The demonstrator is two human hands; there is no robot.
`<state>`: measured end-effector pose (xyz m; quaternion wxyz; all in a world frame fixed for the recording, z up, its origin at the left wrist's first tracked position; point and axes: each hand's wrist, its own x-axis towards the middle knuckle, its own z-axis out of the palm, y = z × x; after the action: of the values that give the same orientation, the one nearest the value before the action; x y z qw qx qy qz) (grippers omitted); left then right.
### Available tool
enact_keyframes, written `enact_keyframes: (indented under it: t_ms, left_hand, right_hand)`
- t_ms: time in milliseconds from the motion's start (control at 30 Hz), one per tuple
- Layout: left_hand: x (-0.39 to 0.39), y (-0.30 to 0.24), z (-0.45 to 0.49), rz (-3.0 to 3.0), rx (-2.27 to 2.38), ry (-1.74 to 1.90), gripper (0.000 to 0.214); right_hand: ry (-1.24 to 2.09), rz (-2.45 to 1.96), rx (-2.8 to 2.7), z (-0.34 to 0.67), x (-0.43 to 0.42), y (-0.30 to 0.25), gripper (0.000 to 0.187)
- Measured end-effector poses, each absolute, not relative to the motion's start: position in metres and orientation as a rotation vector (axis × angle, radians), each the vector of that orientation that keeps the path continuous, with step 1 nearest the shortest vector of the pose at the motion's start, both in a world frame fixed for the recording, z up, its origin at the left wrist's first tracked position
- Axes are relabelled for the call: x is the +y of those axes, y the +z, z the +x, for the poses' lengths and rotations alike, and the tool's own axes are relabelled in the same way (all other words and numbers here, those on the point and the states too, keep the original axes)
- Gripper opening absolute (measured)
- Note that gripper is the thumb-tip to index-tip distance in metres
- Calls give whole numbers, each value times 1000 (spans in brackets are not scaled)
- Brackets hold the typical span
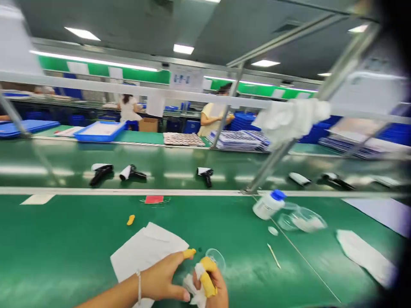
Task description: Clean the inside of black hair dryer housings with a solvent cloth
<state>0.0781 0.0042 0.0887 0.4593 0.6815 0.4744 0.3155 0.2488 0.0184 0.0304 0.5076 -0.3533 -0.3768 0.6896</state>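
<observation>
**A:** Where are the hands?

**B:** At the near right corner of the white paper sheet [144, 252]. The right hand [215, 287], with yellow finger cots on, is clenched around a crumpled white wipe [192, 291]. The left hand [160, 278] has thumb and capped forefinger spread, with the thumb tip at the wipe. I cannot tell whether it pinches.

**A:** Anything crowding them?

**B:** A small clear disc [216, 258] lies just right of the sheet. Farther right is a thin stick [274, 256], then a white cloth [366, 256] well apart. Left of the sheet is bare green tabletop [58, 256].

**A:** And beyond?

**B:** Past the sheet's far edge lie a loose yellow cot [130, 220] and a red card [154, 199]. Off right, a blue-capped white bottle [268, 205] lies on its side beside a clear dish [302, 220]. Then comes the metal rail [96, 191] edging the table, and the conveyor [48, 171] carrying black-and-white handheld units [101, 172].
</observation>
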Motion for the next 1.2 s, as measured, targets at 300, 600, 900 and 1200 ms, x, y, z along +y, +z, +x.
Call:
enact_keyframes:
  t_ms: [300, 600, 900, 1200]
  left_hand:
    - [16, 64, 100, 1399, 1256, 789, 27]
    - [6, 37, 82, 980, 1047, 952, 62]
    - [-39, 30, 43, 1661, 1237, 718, 69]
    - [-58, 88, 16, 1615, 1388, 797, 31]
  right_hand:
    - [1084, -865, -1375, 226, 39, 25, 15]
    - [942, -1022, -1568, 210, 31, 21, 20]
    - [1532, -975, -894, 167, 11, 11, 29]
    - [1508, -977, -956, 150, 1, 24, 26]
